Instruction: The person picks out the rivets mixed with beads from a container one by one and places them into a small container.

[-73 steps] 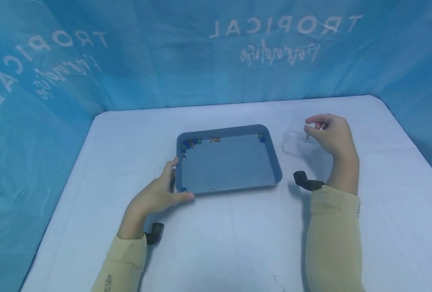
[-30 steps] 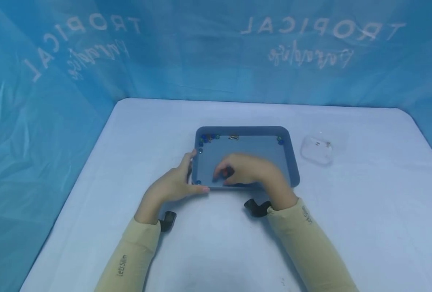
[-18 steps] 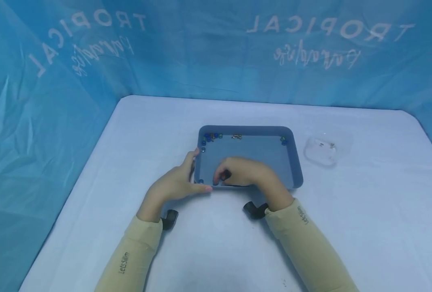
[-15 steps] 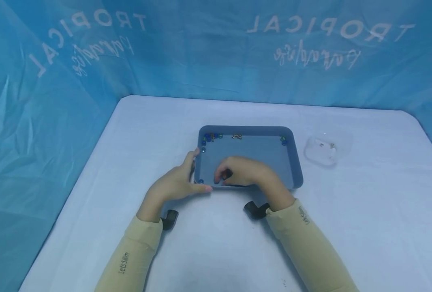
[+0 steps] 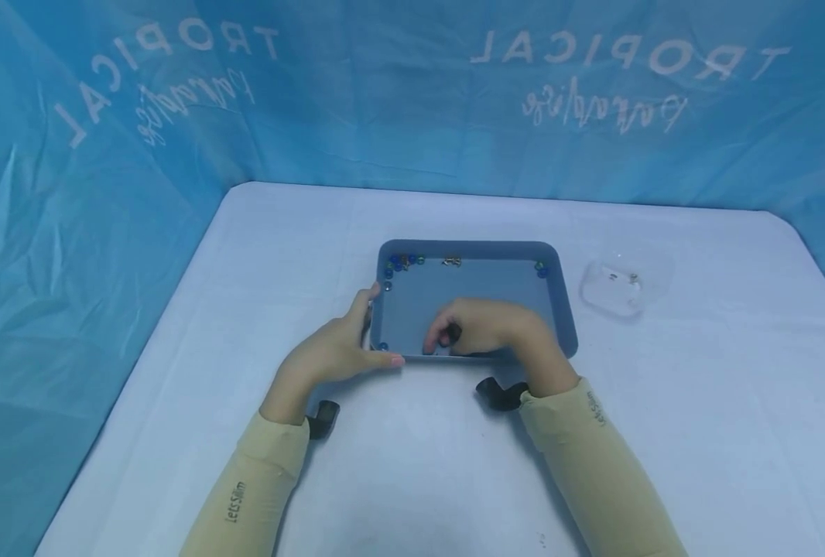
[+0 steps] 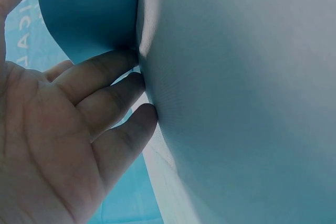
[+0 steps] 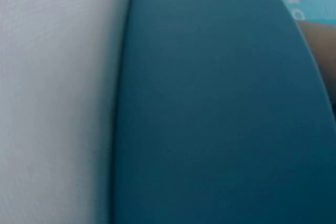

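A grey-blue rectangular tray [image 5: 475, 298] lies on the white table. My left hand [image 5: 329, 352] brackets its front left corner, thumb along the front wall and fingers against the left side. In the left wrist view its fingers [image 6: 113, 95] are nearly straight, touching table and tray. My right hand [image 5: 485, 325] is inside the tray by the front wall, fingers bent down; a dark speck shows among them, but what they touch is hidden. Blue and green bead-like pieces [image 5: 397, 264] crowd the back left corner, with gold pieces [image 5: 451, 261] beside them. The right wrist view shows mostly the tray's outer wall [image 7: 210, 103].
Right of the tray stands a small clear plastic box [image 5: 611, 294], its lid apparently folded back, with tiny pieces in it. More bead-like pieces [image 5: 541, 269] lie in the tray's back right corner, and one blue piece [image 5: 383, 347] at front left. Blue curtains [image 5: 398, 116] enclose the table.
My right hand has gone from above the clear box, where it pinched something tiny, into the tray. Over the last half second it has slid slightly right along the front wall. My left hand stays at its corner.
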A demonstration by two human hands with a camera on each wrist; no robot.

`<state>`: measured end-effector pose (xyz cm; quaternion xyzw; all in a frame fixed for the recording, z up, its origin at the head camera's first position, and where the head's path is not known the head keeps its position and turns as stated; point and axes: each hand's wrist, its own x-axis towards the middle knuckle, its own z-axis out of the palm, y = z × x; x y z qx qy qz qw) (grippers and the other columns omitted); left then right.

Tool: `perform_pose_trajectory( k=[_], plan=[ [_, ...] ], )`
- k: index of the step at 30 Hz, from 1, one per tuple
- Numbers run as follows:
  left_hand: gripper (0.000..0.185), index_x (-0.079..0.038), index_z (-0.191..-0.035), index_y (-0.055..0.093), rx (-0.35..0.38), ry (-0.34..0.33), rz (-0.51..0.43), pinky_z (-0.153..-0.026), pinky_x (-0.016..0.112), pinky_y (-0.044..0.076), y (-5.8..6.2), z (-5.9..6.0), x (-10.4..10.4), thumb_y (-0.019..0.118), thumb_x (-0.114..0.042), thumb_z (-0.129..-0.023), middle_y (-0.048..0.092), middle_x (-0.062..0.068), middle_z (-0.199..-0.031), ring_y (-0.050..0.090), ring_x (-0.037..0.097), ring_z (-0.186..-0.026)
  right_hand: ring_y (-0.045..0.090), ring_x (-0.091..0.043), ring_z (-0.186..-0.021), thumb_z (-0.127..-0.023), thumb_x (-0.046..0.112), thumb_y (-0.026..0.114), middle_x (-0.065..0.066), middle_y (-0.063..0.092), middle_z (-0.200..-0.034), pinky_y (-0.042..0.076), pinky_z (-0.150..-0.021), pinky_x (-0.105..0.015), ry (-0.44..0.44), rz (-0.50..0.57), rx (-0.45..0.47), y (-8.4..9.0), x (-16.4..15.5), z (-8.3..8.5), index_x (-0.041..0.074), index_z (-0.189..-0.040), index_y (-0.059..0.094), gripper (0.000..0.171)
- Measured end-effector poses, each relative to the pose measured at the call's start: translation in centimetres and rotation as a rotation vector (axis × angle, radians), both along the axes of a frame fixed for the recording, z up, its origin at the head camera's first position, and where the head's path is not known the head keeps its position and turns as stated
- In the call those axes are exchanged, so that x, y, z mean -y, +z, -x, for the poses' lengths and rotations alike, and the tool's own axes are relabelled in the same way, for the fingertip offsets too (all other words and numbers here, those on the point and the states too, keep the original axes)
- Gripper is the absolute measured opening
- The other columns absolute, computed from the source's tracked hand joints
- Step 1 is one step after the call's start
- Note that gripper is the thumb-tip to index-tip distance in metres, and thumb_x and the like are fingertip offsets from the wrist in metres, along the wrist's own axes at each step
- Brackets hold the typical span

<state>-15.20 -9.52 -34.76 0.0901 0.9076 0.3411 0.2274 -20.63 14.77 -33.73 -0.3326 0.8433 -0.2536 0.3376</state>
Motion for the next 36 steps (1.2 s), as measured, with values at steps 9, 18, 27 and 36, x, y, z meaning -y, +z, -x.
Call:
perform_pose_trajectory(
  k=[9, 18, 27, 36],
  plan=[
    [0.117, -0.027, -0.160, -0.003, 0.001, -0.005, -0.002, -0.106, 0.058, 0.043, 0.0, 0.0, 0.0, 0.079, -0.053, -0.080, 0.037, 0.025, -0.156, 0.047, 0.043, -0.136, 0.052, -0.012, -0.082, -0.086, -0.006, 0.064, 0.003, 0.057, -0.083, 0.046, -0.078, -0.028, -0.026, -0.013, -0.018, -0.3, 0.4, 0.0, 0.020, -0.100, 0.077, 0.033],
    [0.117, -0.027, -0.160, -0.002, -0.002, -0.005, -0.004, -0.105, 0.057, 0.044, 0.1, 0.0, 0.0, 0.079, -0.053, -0.080, 0.037, 0.025, -0.155, 0.047, 0.043, -0.136, 0.051, -0.012, -0.075, -0.084, -0.004, 0.065, 0.001, 0.057, -0.080, 0.045, -0.072, -0.025, -0.048, 0.018, 0.011, -0.5, 0.5, 0.0, 0.017, -0.095, 0.078, 0.026],
    [0.116, -0.026, -0.160, -0.002, 0.002, -0.006, -0.015, -0.105, 0.057, 0.044, 0.1, 0.0, 0.0, 0.079, -0.051, -0.081, 0.038, 0.026, -0.155, 0.047, 0.042, -0.137, 0.049, -0.011, -0.069, -0.085, -0.001, 0.066, 0.002, 0.056, -0.073, 0.044, -0.067, -0.025, -0.071, 0.052, 0.062, -0.9, 0.1, 0.3, 0.014, -0.099, 0.078, 0.023],
    [0.116, -0.027, -0.160, -0.003, 0.007, -0.005, -0.010, -0.106, 0.057, 0.043, 0.1, 0.0, 0.0, 0.078, -0.052, -0.081, 0.036, 0.026, -0.156, 0.045, 0.042, -0.138, 0.049, -0.010, -0.065, -0.088, 0.007, 0.069, 0.003, 0.056, -0.069, 0.044, -0.064, -0.025, -0.065, 0.068, 0.036, -1.1, 0.2, 0.5, 0.014, -0.097, 0.077, 0.014]
  ],
)
